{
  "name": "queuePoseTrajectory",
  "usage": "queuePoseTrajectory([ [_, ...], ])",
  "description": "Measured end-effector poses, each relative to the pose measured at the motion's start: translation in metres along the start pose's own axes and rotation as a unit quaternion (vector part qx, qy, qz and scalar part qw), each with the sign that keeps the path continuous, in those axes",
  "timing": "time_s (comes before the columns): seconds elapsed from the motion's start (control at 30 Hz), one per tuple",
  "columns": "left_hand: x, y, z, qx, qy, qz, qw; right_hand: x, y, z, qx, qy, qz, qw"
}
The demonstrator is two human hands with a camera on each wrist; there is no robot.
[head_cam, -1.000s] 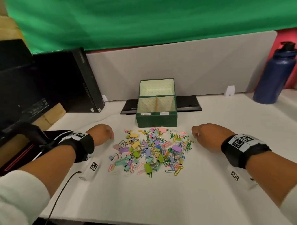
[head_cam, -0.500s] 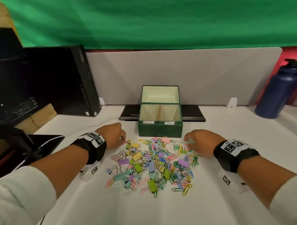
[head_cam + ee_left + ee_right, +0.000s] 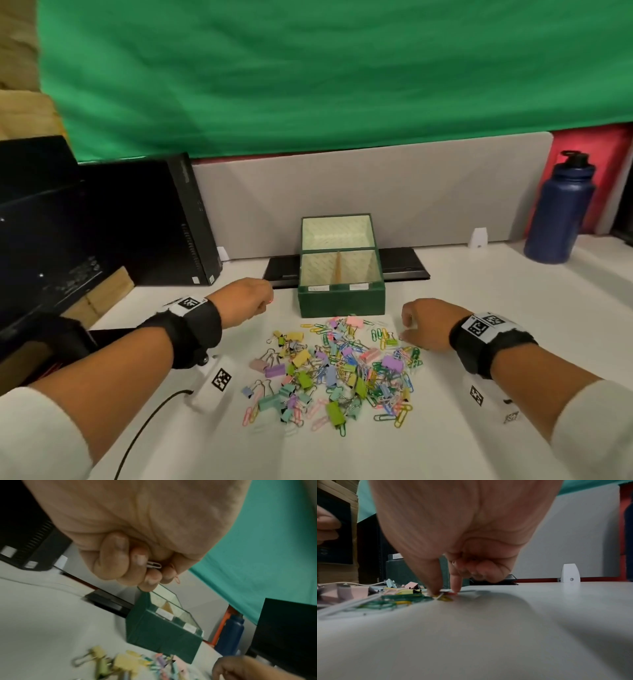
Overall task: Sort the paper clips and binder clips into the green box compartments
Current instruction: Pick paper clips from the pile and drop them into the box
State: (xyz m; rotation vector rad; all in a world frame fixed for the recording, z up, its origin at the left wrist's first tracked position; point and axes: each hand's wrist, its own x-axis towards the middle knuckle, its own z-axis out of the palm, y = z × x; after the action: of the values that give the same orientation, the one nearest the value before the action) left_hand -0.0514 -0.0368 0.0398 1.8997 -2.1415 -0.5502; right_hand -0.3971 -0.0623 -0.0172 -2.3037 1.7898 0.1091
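Observation:
A heap of coloured paper clips and binder clips [image 3: 335, 373] lies on the white table in front of the green box [image 3: 341, 301]. The box lid stands upright, and both compartments look empty. My left hand [image 3: 269, 303] hovers left of the box, its curled fingers [image 3: 145, 580] gripping a white paper clip [image 3: 154, 565] and a pink paper clip [image 3: 176, 577]. My right hand [image 3: 406, 334] is down at the heap's right edge. There thumb and forefinger [image 3: 456, 586] pinch a small paper clip [image 3: 443, 596] against the table, the other fingers curled.
A black computer case [image 3: 147, 222] stands at the left and a dark blue bottle [image 3: 558, 212] at the far right. A flat black device [image 3: 404, 265] lies behind the box against the grey partition [image 3: 376, 192]. A black cable [image 3: 147, 428] runs under my left forearm.
My left hand has lifted from the heap's left edge and moved toward the box with clips in it. My right hand has come inward onto the heap's right edge.

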Motion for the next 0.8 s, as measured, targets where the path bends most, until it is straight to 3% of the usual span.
queuePoseTrajectory([
  [0.1, 0.019, 0.024, 0.002, -0.028, 0.02, 0.008, 0.999, 0.006, 0.004, 0.004, -0.009, -0.019, -0.009, 1.0],
  [0.3, 0.079, 0.076, 0.019, -0.055, 0.0, 0.037, 0.998, 0.021, 0.005, 0.007, -0.027, -0.035, -0.057, 0.997],
  [0.47, 0.121, 0.101, 0.035, -0.072, -0.026, 0.046, 0.996, 0.024, 0.005, -0.017, 0.037, 0.041, -0.119, 0.991],
  [0.63, 0.135, 0.112, 0.039, -0.243, -0.099, -0.025, 0.965, 0.054, -0.015, -0.057, 0.084, 0.131, -0.147, 0.977],
  [0.7, 0.131, 0.111, 0.033, -0.238, -0.086, -0.014, 0.967, 0.07, -0.028, -0.065, 0.07, 0.133, -0.133, 0.98],
  [0.8, 0.106, 0.097, 0.022, -0.143, 0.0, 0.071, 0.987, 0.084, -0.037, -0.068, 0.014, 0.125, -0.135, 0.983],
])
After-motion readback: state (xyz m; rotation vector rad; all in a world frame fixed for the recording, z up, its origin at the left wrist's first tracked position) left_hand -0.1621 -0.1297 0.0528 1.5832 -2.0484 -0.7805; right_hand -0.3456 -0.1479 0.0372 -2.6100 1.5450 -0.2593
